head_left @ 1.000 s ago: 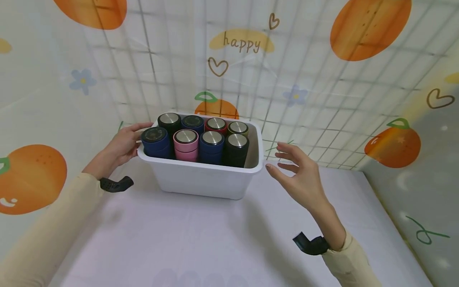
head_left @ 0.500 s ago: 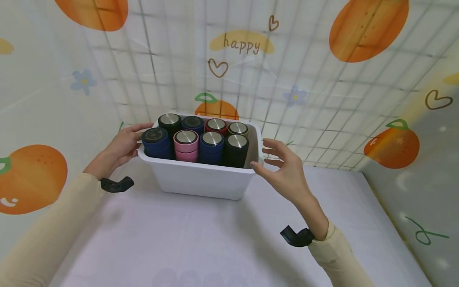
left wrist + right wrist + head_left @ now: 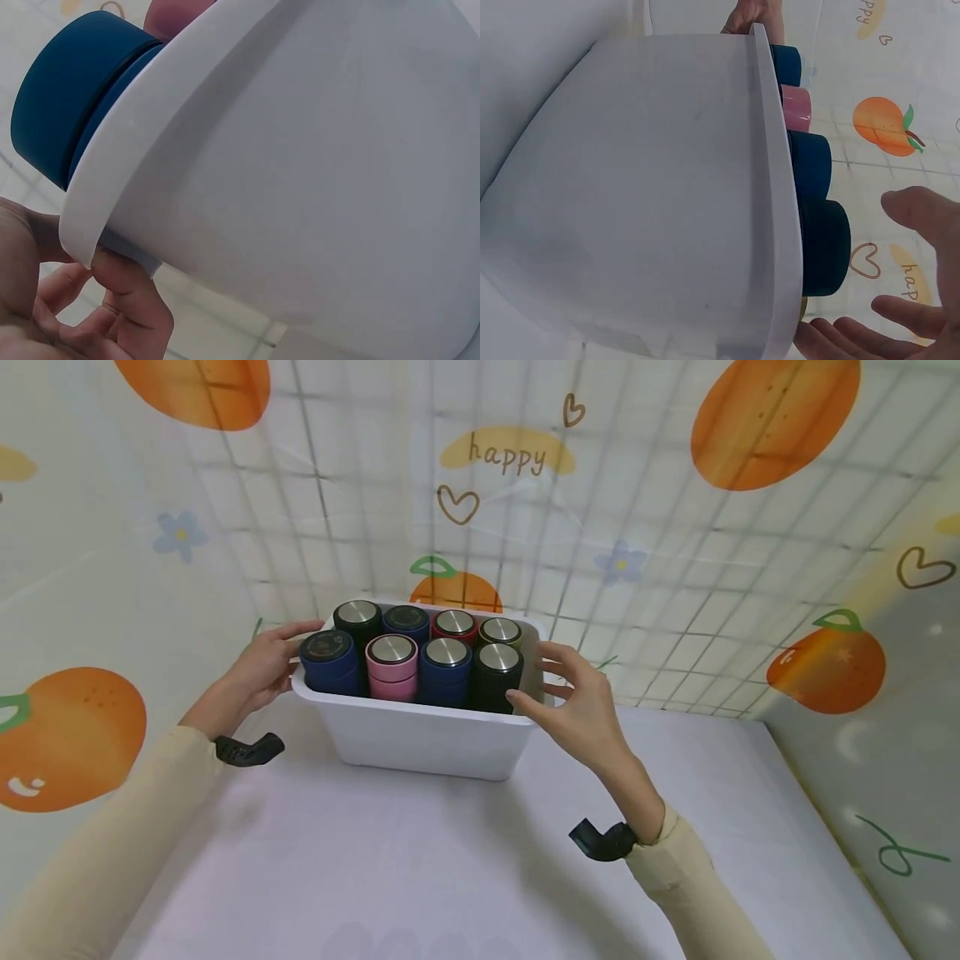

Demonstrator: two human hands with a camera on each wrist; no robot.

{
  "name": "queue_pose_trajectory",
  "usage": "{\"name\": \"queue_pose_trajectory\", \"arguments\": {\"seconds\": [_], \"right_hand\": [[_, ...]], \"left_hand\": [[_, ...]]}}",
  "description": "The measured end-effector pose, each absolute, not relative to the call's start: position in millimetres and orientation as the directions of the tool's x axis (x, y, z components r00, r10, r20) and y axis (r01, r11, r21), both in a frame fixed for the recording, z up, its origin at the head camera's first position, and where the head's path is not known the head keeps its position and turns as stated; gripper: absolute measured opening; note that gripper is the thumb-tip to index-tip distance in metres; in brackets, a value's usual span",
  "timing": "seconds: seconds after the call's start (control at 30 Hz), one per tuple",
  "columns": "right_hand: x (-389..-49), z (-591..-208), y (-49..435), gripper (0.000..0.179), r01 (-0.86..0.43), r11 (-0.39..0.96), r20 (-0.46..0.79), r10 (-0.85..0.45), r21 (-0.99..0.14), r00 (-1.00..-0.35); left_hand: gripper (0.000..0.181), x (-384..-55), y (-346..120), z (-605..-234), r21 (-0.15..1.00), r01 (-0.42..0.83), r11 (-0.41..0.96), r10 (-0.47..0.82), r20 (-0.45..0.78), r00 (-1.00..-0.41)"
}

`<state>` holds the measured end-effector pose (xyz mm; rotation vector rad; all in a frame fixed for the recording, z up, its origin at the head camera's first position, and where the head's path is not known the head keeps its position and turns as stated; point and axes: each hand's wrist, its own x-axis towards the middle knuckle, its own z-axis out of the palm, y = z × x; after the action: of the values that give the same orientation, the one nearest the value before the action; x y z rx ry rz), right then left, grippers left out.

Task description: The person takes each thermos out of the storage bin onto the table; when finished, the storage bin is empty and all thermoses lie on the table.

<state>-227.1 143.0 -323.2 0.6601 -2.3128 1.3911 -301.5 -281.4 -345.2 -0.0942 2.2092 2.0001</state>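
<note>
A white plastic bin (image 3: pixel 420 739) holds two rows of insulated flasks. Its front row includes a pink flask (image 3: pixel 392 677), a dark blue flask (image 3: pixel 330 670) at the left and a black flask (image 3: pixel 495 685) at the right. My left hand (image 3: pixel 251 672) grips the bin's left end; in the left wrist view, its fingers (image 3: pixel 135 300) bend under the rim (image 3: pixel 112 172). At the opposite end, my right hand (image 3: pixel 581 710) is spread loosely. The right wrist view shows its fingertips (image 3: pixel 814 337) right at the rim, while the thumb (image 3: pixel 919 210) stands apart from it.
The bin is on a white-covered table (image 3: pixel 375 860). Just behind it hangs a translucent sheet (image 3: pixel 637 510) printed with oranges and hearts, with a wire grid showing through. A grey side panel (image 3: pixel 862 793) borders the table's right edge.
My right hand has moved left, from beside the bin to its right rim, thumb now overlapping the front corner. The left hand keeps its grip; the bin has not moved on the table.
</note>
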Motion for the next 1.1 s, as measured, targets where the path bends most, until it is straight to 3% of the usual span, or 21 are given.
{"name": "queue_pose_trajectory", "arguments": {"seconds": [0.67, 1.1], "right_hand": [[-248.7, -328.2, 123.5, 0.063, -0.449, 0.343, 0.399, -0.211, -0.825, -0.893], [-255.4, -330.2, 112.9, 0.067, -0.417, 0.459, 0.394, -0.149, -0.785, -0.907]], "left_hand": [[0.050, -296.5, -284.5, -351.0, 0.988, -0.151, 0.042, 0.052, -0.153, -0.987], [0.050, -298.9, -282.4, -349.9, 0.992, -0.126, 0.031, 0.055, -0.128, -0.990]]}}
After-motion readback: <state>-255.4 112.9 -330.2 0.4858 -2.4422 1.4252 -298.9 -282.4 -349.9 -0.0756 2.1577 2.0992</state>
